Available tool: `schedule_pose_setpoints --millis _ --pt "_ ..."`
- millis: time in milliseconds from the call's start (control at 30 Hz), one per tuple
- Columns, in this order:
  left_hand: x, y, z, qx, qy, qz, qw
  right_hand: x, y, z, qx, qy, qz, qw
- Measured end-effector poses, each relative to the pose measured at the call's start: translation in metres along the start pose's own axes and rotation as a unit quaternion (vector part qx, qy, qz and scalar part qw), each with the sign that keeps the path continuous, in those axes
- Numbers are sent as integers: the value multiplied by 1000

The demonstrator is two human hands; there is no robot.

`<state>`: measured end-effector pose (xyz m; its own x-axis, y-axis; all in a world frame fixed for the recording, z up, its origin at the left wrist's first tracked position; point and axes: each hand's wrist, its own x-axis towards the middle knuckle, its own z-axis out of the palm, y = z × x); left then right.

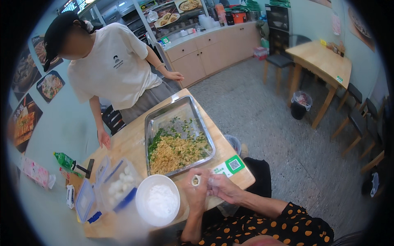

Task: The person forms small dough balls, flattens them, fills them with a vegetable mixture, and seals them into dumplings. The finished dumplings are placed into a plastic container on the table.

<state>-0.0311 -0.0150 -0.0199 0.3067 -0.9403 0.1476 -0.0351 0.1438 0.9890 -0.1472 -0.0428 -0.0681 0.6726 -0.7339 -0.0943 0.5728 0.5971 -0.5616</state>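
Observation:
My left hand (195,184) is curled round a small pale dough wrapper (195,180) with filling in its opening. Beside it, my right hand (223,187) has bent, white-dusted fingers close to the wrapper; what they grip is hidden. A steel tray (211,143) behind my hands holds chopped greens under a pale yellow crumbly mixture (172,153). Left of my hands stands a white bowl (143,188) of white powder (160,200). A plastic container (106,188) of white dough balls (121,181) sits beside it, with a clear lid (84,203) at its left.
A person (111,69) in a white T-shirt stands across the wooden table (131,147). A green bottle (63,160) is at the table's left. A green-and-white card (230,166) lies on the right corner. Behind are another table (316,61), stools (353,131), a bin (299,106) and a counter (217,53).

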Motion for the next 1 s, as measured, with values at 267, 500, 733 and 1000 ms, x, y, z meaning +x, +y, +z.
schedule_pose_setpoints --millis 267,500,733,1000 --pt "5 -17 -1 -38 31 46 998 0 4 8 -57 65 -27 996" --pt "13 -21 -8 82 40 142 986 -2 -2 16 -99 90 -17 991" --pt "14 -24 -8 116 43 192 974 -7 -6 25 -125 95 -32 987" --pt "9 -9 -2 21 37 98 994 -11 -11 22 -104 70 -24 992"
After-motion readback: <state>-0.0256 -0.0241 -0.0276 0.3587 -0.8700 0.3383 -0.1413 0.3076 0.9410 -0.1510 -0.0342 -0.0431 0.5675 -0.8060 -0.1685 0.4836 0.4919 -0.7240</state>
